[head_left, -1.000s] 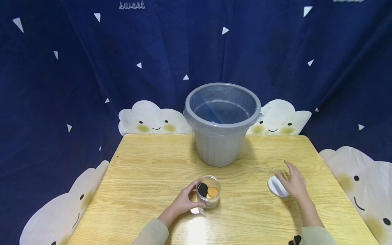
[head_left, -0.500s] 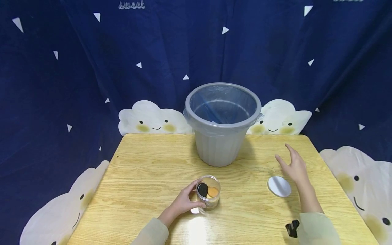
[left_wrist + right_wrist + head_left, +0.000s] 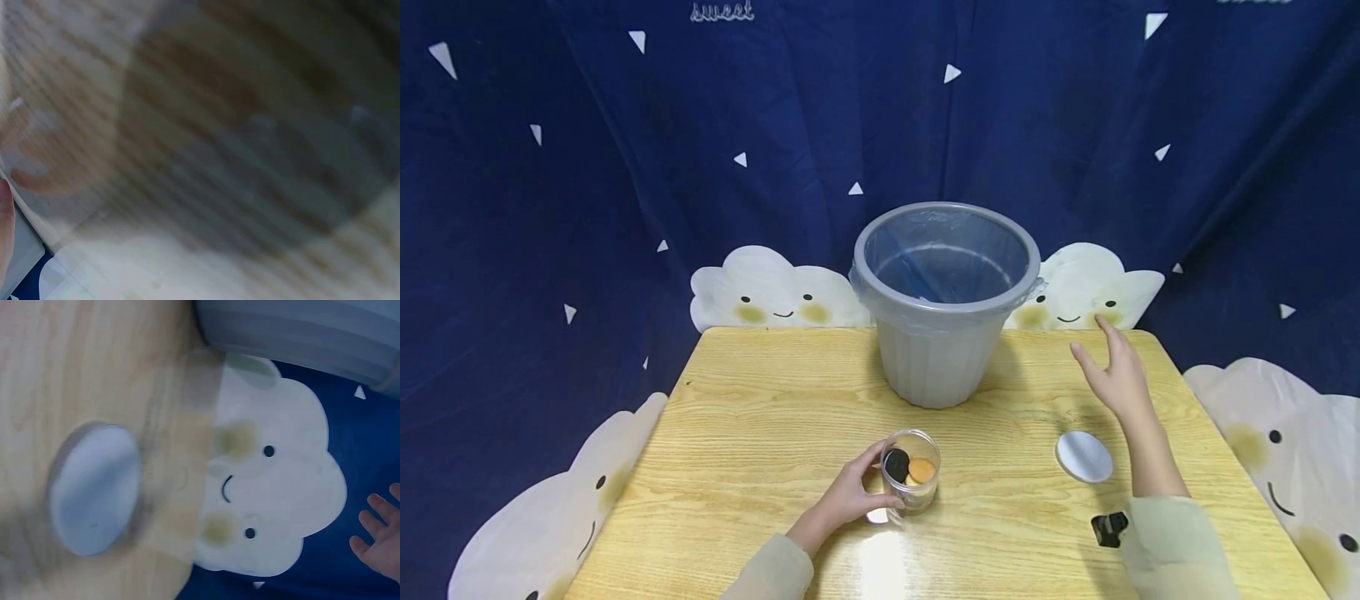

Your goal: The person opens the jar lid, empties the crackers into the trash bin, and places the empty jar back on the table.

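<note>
A small clear jar (image 3: 912, 477) holding black and orange round cookies stands open on the wooden table (image 3: 760, 433). My left hand (image 3: 850, 492) grips its side. The jar's white lid (image 3: 1083, 456) lies flat on the table to the right; the right wrist view shows the lid (image 3: 94, 487) too. My right hand (image 3: 1112, 375) hovers above the table beyond the lid, fingers spread and holding nothing; its fingertips (image 3: 378, 540) show at the edge of the right wrist view. The left wrist view is a blur of table grain.
A grey bin (image 3: 945, 300) lined with a clear bag stands at the table's back centre; its side (image 3: 300, 328) also shows in the right wrist view. Dark blue cloth with white cloud cushions (image 3: 771, 292) surrounds the table. A black clip (image 3: 1108, 528) sits by my right sleeve.
My right hand let go of the white lid, lifted off it and moved away toward the back of the table. The left hand and the jar stayed still.
</note>
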A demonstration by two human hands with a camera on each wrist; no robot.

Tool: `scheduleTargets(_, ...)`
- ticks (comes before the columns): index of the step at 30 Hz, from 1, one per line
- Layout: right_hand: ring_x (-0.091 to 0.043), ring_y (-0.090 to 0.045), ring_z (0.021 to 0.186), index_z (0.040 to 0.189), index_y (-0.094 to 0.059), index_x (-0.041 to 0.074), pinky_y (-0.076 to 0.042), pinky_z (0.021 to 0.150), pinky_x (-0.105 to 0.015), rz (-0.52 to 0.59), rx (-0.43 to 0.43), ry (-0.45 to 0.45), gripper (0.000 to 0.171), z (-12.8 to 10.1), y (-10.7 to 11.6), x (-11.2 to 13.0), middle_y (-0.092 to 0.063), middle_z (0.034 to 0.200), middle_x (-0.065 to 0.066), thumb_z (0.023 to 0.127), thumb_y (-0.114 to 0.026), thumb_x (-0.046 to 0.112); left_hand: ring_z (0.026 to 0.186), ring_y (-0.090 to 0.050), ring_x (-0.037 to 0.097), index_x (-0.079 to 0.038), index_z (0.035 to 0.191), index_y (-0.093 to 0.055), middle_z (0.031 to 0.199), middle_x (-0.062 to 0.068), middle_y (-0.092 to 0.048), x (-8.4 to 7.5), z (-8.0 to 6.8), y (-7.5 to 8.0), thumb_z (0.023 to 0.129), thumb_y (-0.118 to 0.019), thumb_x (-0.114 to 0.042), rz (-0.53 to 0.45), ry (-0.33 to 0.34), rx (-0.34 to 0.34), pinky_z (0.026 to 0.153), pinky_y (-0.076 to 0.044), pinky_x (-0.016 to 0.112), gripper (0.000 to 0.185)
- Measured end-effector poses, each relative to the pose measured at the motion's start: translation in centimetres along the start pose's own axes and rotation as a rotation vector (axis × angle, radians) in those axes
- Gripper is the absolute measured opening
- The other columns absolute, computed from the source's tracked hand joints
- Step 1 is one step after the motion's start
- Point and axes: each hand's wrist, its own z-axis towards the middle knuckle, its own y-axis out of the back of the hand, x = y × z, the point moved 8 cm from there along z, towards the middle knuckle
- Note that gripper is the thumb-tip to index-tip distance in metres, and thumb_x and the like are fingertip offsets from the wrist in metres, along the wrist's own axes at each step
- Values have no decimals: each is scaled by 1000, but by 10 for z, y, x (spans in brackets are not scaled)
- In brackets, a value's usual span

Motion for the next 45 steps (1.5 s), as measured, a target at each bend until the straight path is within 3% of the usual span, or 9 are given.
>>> scheduleTargets(9, -44, -25, 130, 143, -27, 5, -19, 100, -64, 32, -39, 21, 61, 17, 13, 23, -31, 142, -26, 93, -48, 35, 111, -50, 16, -18, 140, -36, 123, -4, -55, 1, 0, 0, 66, -80, -35, 4, 13, -4, 99, -36, 47, 88)
scheduleTargets(16, -45, -32, 125, 141, -31, 5, -23, 99, -62, 35, -87, 53, 59, 27, 23, 39, -35, 140, -23, 93, -48, 34, 112, -50, 16, -14, 140, -35, 123, -4, -55, 2, 1, 0, 66, -79, -37, 9, 30, 2, 100, -34, 49, 89)
scheduleTargets(25, -43, -30, 127, 143, -29, 10, -17, 98, -64, 22, -77, 14, 60, 35, 26, 50, -33, 143, -20, 94, -45, 39, 111, -50, 14, -13, 139, -36, 122, -5, -55, 3, 1, 1, 65, -80, -35, 7, 25, -1, 100, -34, 48, 89)
scheduleTargets(45, -40, -27, 130, 142, -31, 9, -16, 100, -63, -3, -76, 25, 60, 63, 24, 71, -33, 142, -21, 93, -43, 42, 110, -51, 14, -12, 139, -37, 121, -6, -56, 2, 1, 1, 66, -80, -34, 10, -3, -7, 100, -34, 48, 87)
